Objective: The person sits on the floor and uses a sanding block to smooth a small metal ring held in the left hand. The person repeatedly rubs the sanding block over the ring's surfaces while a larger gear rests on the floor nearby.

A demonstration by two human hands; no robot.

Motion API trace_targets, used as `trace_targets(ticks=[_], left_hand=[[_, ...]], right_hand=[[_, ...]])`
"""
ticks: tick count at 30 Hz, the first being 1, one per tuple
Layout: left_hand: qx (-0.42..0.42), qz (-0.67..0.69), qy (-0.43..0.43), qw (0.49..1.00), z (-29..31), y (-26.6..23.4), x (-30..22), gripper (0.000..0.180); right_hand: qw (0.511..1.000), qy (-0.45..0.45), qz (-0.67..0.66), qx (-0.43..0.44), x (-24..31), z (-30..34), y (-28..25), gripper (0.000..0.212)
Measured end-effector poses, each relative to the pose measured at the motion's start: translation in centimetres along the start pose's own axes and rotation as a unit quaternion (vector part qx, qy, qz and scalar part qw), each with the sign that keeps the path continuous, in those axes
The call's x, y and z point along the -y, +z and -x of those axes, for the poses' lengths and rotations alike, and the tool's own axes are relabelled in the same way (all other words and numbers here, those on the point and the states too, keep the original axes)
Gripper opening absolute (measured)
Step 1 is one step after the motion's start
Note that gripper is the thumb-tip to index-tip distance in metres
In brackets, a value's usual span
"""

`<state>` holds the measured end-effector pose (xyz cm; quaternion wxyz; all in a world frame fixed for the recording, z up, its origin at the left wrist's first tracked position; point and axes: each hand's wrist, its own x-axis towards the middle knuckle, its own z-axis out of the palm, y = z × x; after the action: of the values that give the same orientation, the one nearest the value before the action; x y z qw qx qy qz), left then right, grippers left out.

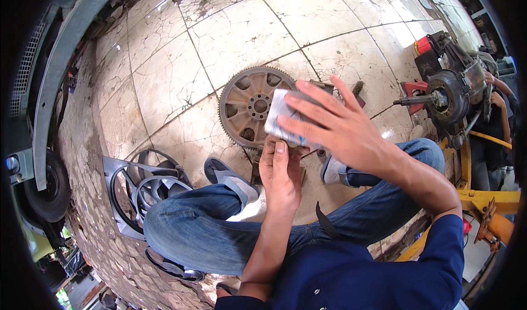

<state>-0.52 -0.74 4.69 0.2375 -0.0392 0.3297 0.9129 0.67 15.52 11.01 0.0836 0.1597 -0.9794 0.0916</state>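
A small white packet or box (274,114) with bluish marks is held up in front of me; its kind is not clear. Around its lower end, the thumb and fingers of my left hand (281,179) are closed. My right hand (351,133) is slightly blurred by motion, its fingers stretched out and spread across the packet's right side, covering part of it. Behind the packet, a brown toothed flywheel (259,105) lies on the tiled floor, its right edge partly hidden by the packet and my right hand.
A grey fan shroud (112,192) with fan blades lies beside my left knee. At the right stand a hub and drum assembly (447,93) by a red stand and a yellow metal frame (486,199). Another person's arms (498,98) reach in there. A tyre (52,186) stands far left.
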Motion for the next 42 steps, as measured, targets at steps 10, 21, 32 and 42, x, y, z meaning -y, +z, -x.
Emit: trace_targets(ticks=[10,21,32,42], left_hand=[[0.032,-0.04,-0.007,0.999,0.2,-1.2,0.7,0.049],[0.019,-0.011,-0.016,1.0,-0.1,-0.7,0.5,0.049],[0.008,0.049,-0.018,0.999,0.4,-0.9,0.3,0.048],[-0.007,-0.04,-0.047,0.998,-0.1,-0.6,0.3,0.058]], right_hand=[[0.999,-0.021,-0.034,-0.006,-0.1,0.2,0.8,0.05],[0.998,-0.028,-0.054,-0.018,0.9,0.6,0.5,0.049],[0.995,-0.085,-0.034,-0.035,0.4,0.3,0.8,0.048],[0.997,-0.064,-0.03,-0.036,0.2,0.3,1.0,0.047]])
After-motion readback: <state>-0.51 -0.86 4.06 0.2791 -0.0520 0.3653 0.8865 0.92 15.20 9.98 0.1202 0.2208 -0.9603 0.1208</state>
